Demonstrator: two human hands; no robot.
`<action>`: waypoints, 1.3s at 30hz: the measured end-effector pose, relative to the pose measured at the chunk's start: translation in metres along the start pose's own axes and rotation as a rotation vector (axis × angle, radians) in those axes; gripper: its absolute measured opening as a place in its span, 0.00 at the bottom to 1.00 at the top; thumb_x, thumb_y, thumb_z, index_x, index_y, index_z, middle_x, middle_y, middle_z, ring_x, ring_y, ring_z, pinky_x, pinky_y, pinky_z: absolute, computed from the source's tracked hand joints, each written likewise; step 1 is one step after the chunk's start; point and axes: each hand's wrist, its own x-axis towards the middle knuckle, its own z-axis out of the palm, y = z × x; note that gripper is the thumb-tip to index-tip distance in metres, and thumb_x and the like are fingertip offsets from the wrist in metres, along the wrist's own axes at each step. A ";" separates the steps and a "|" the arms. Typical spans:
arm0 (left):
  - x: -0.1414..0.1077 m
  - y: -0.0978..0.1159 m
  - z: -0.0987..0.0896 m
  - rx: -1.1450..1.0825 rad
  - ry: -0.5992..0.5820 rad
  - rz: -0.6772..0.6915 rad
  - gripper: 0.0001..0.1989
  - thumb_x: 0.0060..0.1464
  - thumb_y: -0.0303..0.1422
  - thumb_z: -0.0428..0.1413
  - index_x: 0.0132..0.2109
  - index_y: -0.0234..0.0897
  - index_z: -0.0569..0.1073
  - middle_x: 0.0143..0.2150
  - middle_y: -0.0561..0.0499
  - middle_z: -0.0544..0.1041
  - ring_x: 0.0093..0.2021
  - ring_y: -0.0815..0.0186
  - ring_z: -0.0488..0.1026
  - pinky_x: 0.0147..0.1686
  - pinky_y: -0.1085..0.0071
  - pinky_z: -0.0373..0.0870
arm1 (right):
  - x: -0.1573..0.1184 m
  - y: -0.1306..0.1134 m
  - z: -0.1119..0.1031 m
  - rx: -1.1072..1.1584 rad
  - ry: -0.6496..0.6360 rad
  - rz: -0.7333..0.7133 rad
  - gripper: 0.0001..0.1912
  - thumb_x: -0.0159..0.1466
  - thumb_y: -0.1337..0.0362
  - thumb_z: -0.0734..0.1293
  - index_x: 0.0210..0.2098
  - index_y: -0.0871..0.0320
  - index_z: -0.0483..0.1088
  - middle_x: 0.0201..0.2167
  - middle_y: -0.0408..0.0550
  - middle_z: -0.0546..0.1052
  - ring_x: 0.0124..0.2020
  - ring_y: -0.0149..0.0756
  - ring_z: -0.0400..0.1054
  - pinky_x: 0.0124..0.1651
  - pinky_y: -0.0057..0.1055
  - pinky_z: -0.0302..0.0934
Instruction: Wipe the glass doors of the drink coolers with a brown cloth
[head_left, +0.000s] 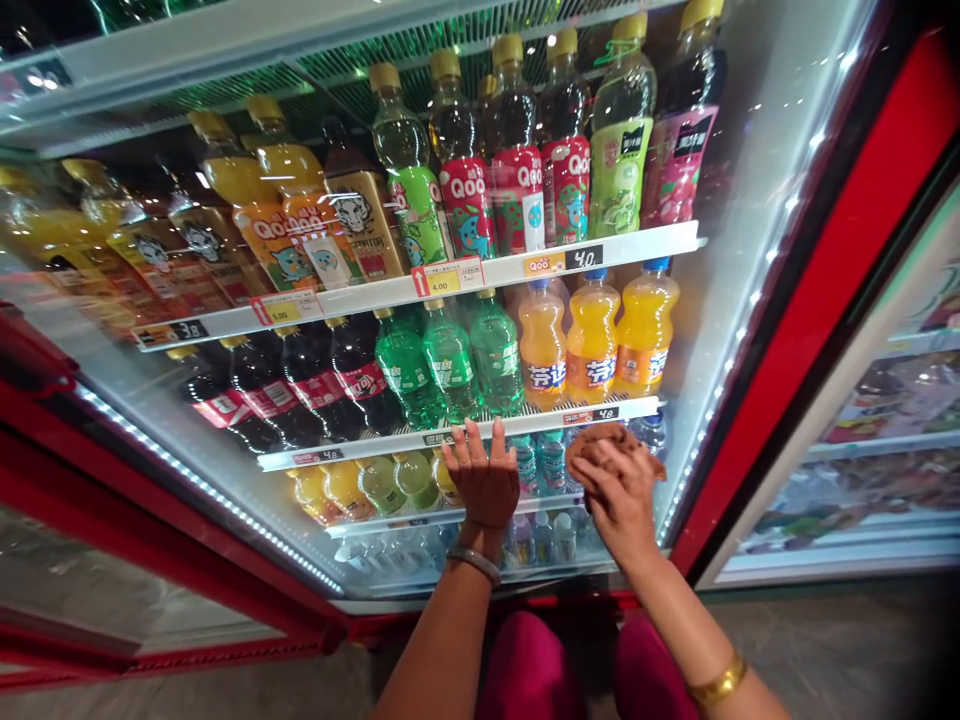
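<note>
My left hand (484,480) is raised, fingers spread, its fingertips at the edge of a white shelf (420,443) in a lit drinks cooler; whether they touch it I cannot tell. In my right hand (621,500) a bunched brown cloth (600,447) is gripped near the right end of that shelf edge. Behind the left hand stand green soda bottles (448,360). Orange soda bottles (592,345) with blue caps stand above the cloth. Some teal-labelled bottles (551,460) show between my hands, partly hidden.
An upper shelf (525,268) with price tags holds juice bottles (465,200). Dark cola bottles (300,385) stand at the left. The cooler's red frame (810,290) rises at the right, beside another cooler (862,440). A red-framed glass door (150,560) is at the lower left.
</note>
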 end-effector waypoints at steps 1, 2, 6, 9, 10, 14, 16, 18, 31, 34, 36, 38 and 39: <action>0.000 0.001 -0.001 -0.007 -0.034 -0.023 0.27 0.65 0.34 0.54 0.69 0.38 0.67 0.74 0.35 0.59 0.78 0.43 0.43 0.72 0.34 0.48 | 0.003 0.007 -0.005 -0.016 0.057 0.067 0.21 0.62 0.74 0.66 0.52 0.49 0.74 0.60 0.50 0.69 0.67 0.51 0.58 0.70 0.69 0.49; 0.000 0.003 -0.002 -0.015 -0.071 -0.053 0.26 0.66 0.34 0.54 0.69 0.38 0.67 0.74 0.35 0.59 0.78 0.42 0.44 0.72 0.33 0.47 | 0.009 0.011 -0.010 -0.030 0.115 0.141 0.20 0.62 0.73 0.66 0.51 0.50 0.74 0.60 0.52 0.68 0.66 0.51 0.59 0.69 0.69 0.50; 0.001 0.026 -0.006 -0.051 -0.120 -0.203 0.30 0.67 0.31 0.52 0.73 0.35 0.59 0.77 0.33 0.51 0.78 0.41 0.40 0.71 0.33 0.46 | 0.047 -0.003 -0.015 -0.037 0.214 0.323 0.22 0.61 0.72 0.66 0.54 0.52 0.72 0.62 0.56 0.65 0.66 0.54 0.58 0.69 0.70 0.49; 0.002 0.054 -0.007 -0.058 -0.064 -0.276 0.35 0.65 0.28 0.54 0.75 0.35 0.53 0.78 0.31 0.35 0.78 0.36 0.32 0.69 0.28 0.46 | 0.044 -0.019 -0.005 -0.046 0.085 0.159 0.24 0.62 0.74 0.65 0.56 0.49 0.71 0.62 0.53 0.66 0.70 0.54 0.53 0.72 0.70 0.45; 0.001 0.062 -0.006 -0.060 -0.065 -0.281 0.36 0.64 0.28 0.56 0.75 0.37 0.53 0.78 0.31 0.31 0.77 0.34 0.30 0.68 0.26 0.47 | 0.035 -0.018 -0.003 -0.044 0.027 0.055 0.25 0.63 0.75 0.65 0.56 0.47 0.71 0.62 0.50 0.67 0.72 0.54 0.51 0.72 0.70 0.45; -0.007 0.086 -0.002 -0.094 -0.168 -0.146 0.36 0.62 0.26 0.58 0.73 0.47 0.58 0.78 0.34 0.46 0.77 0.35 0.42 0.67 0.27 0.49 | -0.004 0.013 -0.012 -0.055 -0.062 -0.097 0.23 0.64 0.76 0.65 0.54 0.46 0.72 0.58 0.48 0.70 0.72 0.53 0.51 0.71 0.68 0.50; -0.011 0.096 0.002 -0.110 -0.215 -0.067 0.35 0.63 0.27 0.57 0.73 0.48 0.59 0.75 0.35 0.58 0.75 0.41 0.54 0.70 0.31 0.48 | -0.004 0.029 -0.024 -0.094 -0.016 0.022 0.20 0.64 0.74 0.65 0.52 0.49 0.73 0.60 0.50 0.68 0.70 0.51 0.56 0.70 0.68 0.51; -0.014 0.104 0.006 -0.114 -0.224 -0.045 0.34 0.64 0.28 0.56 0.73 0.48 0.58 0.73 0.37 0.61 0.74 0.44 0.57 0.71 0.33 0.43 | 0.009 0.035 -0.032 -0.120 0.054 0.129 0.18 0.64 0.73 0.66 0.52 0.50 0.73 0.61 0.52 0.67 0.67 0.50 0.59 0.71 0.69 0.50; -0.041 0.122 0.024 -0.118 -0.135 -0.072 0.39 0.63 0.27 0.59 0.75 0.46 0.53 0.78 0.39 0.51 0.78 0.46 0.43 0.75 0.40 0.40 | -0.054 0.061 -0.025 -0.186 0.003 0.111 0.24 0.65 0.72 0.64 0.58 0.46 0.69 0.62 0.53 0.64 0.67 0.53 0.58 0.70 0.66 0.54; -0.052 0.128 0.029 -0.110 -0.110 -0.074 0.40 0.62 0.26 0.59 0.75 0.46 0.52 0.78 0.40 0.50 0.79 0.46 0.40 0.75 0.42 0.40 | -0.031 0.054 -0.022 -0.185 0.104 0.250 0.26 0.65 0.70 0.64 0.63 0.51 0.65 0.65 0.59 0.59 0.69 0.55 0.56 0.69 0.70 0.51; -0.056 0.130 0.031 -0.109 -0.108 -0.089 0.41 0.62 0.26 0.59 0.76 0.46 0.51 0.78 0.40 0.51 0.79 0.46 0.40 0.75 0.41 0.40 | -0.024 0.043 -0.015 -0.176 0.101 0.275 0.25 0.65 0.70 0.65 0.62 0.51 0.66 0.66 0.59 0.59 0.70 0.56 0.54 0.70 0.69 0.51; -0.059 0.128 0.033 -0.115 -0.115 -0.084 0.40 0.62 0.26 0.58 0.76 0.47 0.51 0.77 0.39 0.53 0.78 0.46 0.43 0.74 0.40 0.43 | -0.035 0.037 -0.008 -0.166 0.015 0.165 0.24 0.65 0.71 0.65 0.60 0.49 0.69 0.65 0.55 0.62 0.71 0.54 0.53 0.71 0.68 0.50; -0.060 0.126 0.033 -0.117 -0.122 -0.076 0.40 0.63 0.26 0.57 0.76 0.47 0.51 0.76 0.39 0.55 0.78 0.46 0.46 0.74 0.40 0.44 | -0.046 0.037 -0.006 -0.158 -0.041 0.090 0.25 0.65 0.71 0.65 0.59 0.47 0.69 0.65 0.53 0.64 0.72 0.52 0.53 0.72 0.66 0.50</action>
